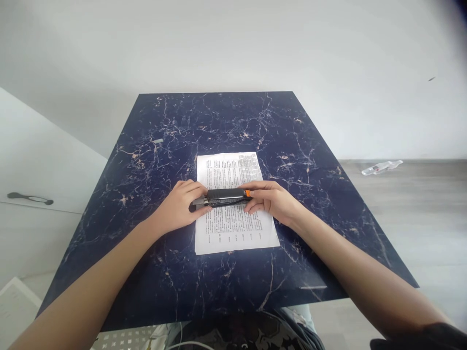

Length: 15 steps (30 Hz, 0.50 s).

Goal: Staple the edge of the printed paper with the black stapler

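A black stapler [225,195] with an orange part at its right end is held level above the printed sheets of paper [233,233]. My left hand [186,200] is closed round its left end, thumb on the near side and fingers on the far side. At the orange end, my right hand [272,198] grips it between thumb and fingers. The papers lie flat on the dark blue marbled table [237,282], and the stapler and my hands cover their middle band. Whether the stapler touches the paper I cannot tell.
A small pale grey strip [158,141] lies on the table's far left part. Behind the table stands a white wall [219,43]. A cabinet with a dark handle [30,198] is at the left. On the floor at the right lies a clear plastic package [382,167].
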Motion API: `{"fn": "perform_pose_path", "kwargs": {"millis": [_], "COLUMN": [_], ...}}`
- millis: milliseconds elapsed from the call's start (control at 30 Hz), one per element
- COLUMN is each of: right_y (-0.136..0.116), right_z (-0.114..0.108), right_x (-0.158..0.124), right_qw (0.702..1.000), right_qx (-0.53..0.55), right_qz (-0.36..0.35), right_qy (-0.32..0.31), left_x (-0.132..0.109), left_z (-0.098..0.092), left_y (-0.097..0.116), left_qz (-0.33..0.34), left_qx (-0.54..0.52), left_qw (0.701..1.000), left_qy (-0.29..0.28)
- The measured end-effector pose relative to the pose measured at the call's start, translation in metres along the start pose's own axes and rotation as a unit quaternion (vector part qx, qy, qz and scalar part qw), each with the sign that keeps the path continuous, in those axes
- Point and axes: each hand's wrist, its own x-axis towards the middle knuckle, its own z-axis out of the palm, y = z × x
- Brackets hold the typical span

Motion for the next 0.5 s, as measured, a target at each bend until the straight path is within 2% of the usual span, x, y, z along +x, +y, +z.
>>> {"fn": "perform_pose_path", "kwargs": {"millis": [367, 500], "right_y": [0.0025, 0.0037], "right_z": [-0.0012, 0.0019], "right_x": [-0.0020, -0.0040], "right_qw": [1.000, 0.996], "right_qx": [-0.025, -0.075], "right_qz": [-0.009, -0.045], "right_qy": [-0.006, 0.001], "left_x": [-0.0022, -0.0022], "left_z": [0.0017, 0.0013], "left_y": [-0.0027, -0.0020], "left_qz": [0.001, -0.002], "left_qx": [0.000, -0.011], "left_qw": [1.000, 1.000], "left_qy": [0.005, 0.008]}}
